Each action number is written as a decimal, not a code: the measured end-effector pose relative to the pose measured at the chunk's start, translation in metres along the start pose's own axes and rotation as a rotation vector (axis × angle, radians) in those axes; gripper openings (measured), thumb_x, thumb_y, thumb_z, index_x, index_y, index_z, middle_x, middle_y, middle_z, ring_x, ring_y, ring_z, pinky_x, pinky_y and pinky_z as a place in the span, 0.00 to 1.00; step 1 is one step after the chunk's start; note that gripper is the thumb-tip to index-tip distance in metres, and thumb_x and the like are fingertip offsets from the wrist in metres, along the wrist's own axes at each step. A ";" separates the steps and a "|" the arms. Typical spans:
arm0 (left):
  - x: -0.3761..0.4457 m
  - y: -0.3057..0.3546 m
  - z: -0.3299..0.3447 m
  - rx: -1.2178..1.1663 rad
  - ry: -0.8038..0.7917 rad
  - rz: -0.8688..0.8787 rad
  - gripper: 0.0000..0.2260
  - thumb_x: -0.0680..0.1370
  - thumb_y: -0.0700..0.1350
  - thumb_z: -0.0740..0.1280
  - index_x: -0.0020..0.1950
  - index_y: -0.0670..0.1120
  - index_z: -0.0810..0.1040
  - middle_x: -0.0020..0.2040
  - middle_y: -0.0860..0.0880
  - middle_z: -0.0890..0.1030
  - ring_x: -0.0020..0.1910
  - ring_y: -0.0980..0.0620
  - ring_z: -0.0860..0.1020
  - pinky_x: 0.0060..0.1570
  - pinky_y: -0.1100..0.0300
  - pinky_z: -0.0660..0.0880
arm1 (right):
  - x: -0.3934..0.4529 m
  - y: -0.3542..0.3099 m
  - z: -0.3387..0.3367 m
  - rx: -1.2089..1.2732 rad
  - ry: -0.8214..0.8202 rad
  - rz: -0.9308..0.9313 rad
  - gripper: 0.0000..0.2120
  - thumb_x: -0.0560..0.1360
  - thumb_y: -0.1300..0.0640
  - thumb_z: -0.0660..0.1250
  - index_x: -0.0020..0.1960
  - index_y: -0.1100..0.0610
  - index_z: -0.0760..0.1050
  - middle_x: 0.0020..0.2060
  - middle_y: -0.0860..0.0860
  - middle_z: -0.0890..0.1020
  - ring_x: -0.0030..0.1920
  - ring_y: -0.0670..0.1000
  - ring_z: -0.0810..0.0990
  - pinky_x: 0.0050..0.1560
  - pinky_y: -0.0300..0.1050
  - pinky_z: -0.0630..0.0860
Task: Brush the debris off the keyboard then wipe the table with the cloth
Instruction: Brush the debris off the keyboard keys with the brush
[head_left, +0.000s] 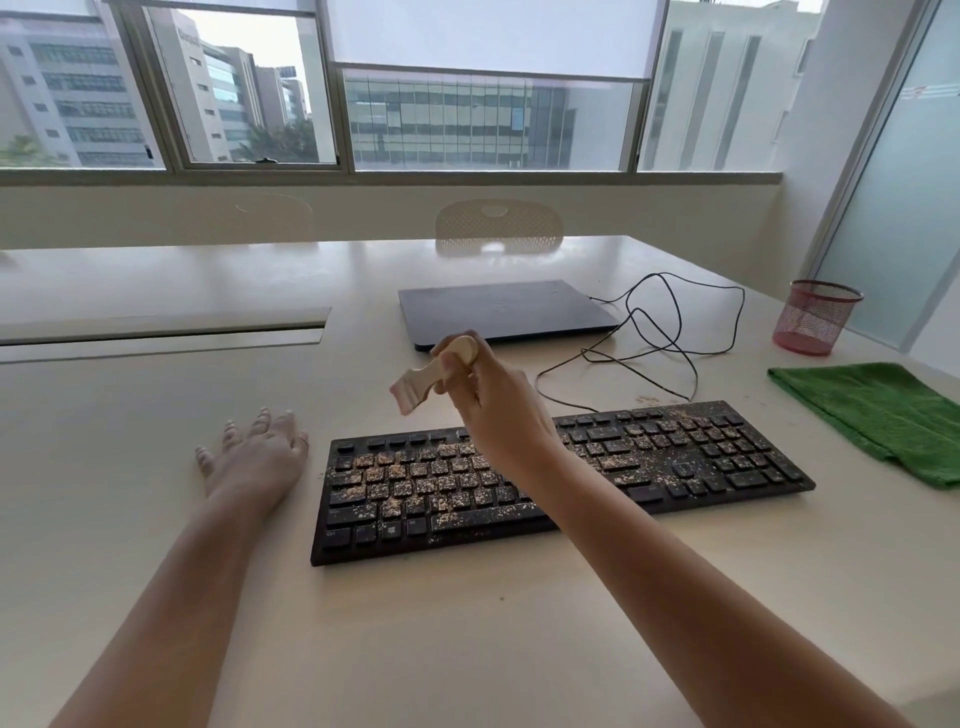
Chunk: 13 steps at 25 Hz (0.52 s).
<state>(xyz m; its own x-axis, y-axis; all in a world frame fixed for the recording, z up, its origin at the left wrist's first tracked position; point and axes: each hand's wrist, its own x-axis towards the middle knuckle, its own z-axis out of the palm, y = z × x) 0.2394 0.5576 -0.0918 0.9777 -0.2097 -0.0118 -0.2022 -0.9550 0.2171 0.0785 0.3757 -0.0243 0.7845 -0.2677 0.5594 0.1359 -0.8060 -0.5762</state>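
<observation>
**Ana:** Keyboard (561, 478) first, since that is what needs cleaning. Where does it sit?

**Ben:** On the table (467, 623), in front of the person and a little to the right, with crumbs (410, 475) thick on its left half and thinner toward the right. None of it looks brushed yet.

**Ana:** Start from the left, then.

**Ben:** The left hand (254, 457) lies flat on the table just beside the keyboard's left end, fingers spread and holding nothing. That is probably a brace for the body, or a readiness to steady the keyboard.

**Ana:** And the brush?

**Ben:** The right hand (493, 400) has its fingers curled round the handle of a small pale brush (431, 371), held above the keyboard's far edge. The bristles point down and left, toward the dirtiest keys, which suits a first stroke there.

**Ana:** Behind that?

**Ben:** A closed laptop (504, 312), then a loose black cable (670, 332) running down to the keyboard.

**Ana:** Farther right?

**Ben:** A red mesh cup (815, 317) near the table's edge, and in front of it a folded green cloth (883, 415), just beside the keyboard's right end. It likely waits there for the wiping, within reach of the right hand.
</observation>
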 end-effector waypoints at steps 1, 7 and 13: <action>0.000 -0.001 0.001 0.005 0.003 -0.004 0.23 0.82 0.56 0.47 0.77 0.53 0.53 0.78 0.53 0.50 0.77 0.45 0.48 0.73 0.41 0.45 | 0.002 -0.004 0.005 -0.029 -0.040 -0.002 0.08 0.81 0.53 0.55 0.55 0.54 0.71 0.40 0.45 0.79 0.29 0.39 0.72 0.27 0.31 0.66; 0.003 0.000 0.002 0.005 0.015 0.000 0.23 0.82 0.56 0.47 0.77 0.53 0.53 0.78 0.53 0.50 0.77 0.45 0.48 0.72 0.40 0.46 | 0.000 -0.001 0.000 -0.058 0.033 -0.022 0.09 0.81 0.53 0.55 0.44 0.53 0.68 0.29 0.43 0.72 0.25 0.38 0.66 0.26 0.31 0.60; 0.005 -0.006 0.000 -0.004 0.012 0.033 0.24 0.82 0.57 0.47 0.77 0.54 0.52 0.78 0.53 0.49 0.77 0.47 0.47 0.73 0.42 0.45 | -0.004 -0.003 0.009 -0.032 -0.023 -0.078 0.10 0.81 0.54 0.55 0.49 0.58 0.72 0.34 0.49 0.78 0.26 0.37 0.68 0.26 0.28 0.62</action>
<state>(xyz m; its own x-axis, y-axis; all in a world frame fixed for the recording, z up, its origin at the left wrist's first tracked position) 0.2454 0.5623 -0.0931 0.9712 -0.2380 0.0074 -0.2338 -0.9469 0.2207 0.0804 0.3838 -0.0301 0.7862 -0.1910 0.5877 0.1783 -0.8404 -0.5117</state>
